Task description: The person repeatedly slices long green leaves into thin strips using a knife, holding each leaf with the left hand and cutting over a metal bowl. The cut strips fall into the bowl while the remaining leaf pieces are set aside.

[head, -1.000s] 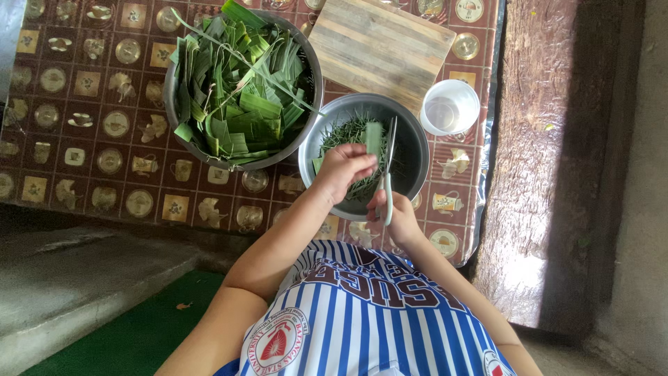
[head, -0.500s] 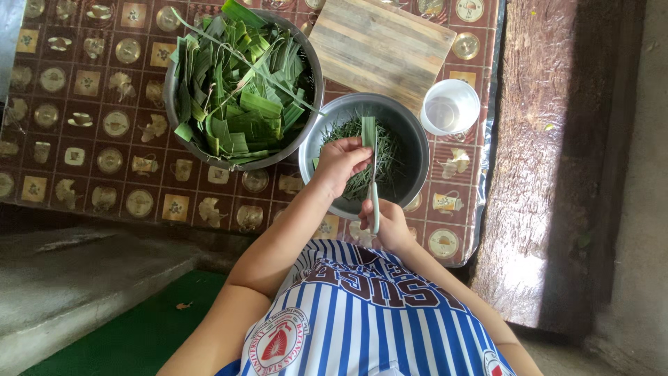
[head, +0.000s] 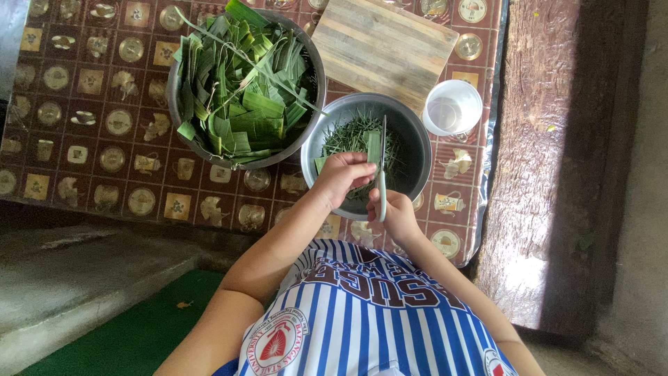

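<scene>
Scissors [head: 382,163] in right hand [head: 396,212] point away; left hand [head: 343,174] pinches upright leaf strip [head: 374,146].

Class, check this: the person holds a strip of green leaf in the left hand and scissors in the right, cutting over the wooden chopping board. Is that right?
Not quite. The head view shows the left hand with the green leaf strip and the right hand with the pale-handled scissors over the smaller round metal bowl of shredded leaf, not over the striped wooden chopping board.

Both hands work over a small metal bowl [head: 410,143], hemmed in closely: a large leaf-filled bowl [head: 245,83] touches it on the left, a wooden cutting board [head: 384,45] sits just behind, and a white cup [head: 452,108] stands just right. Open patterned tablecloth [head: 90,139] lies far left.
</scene>
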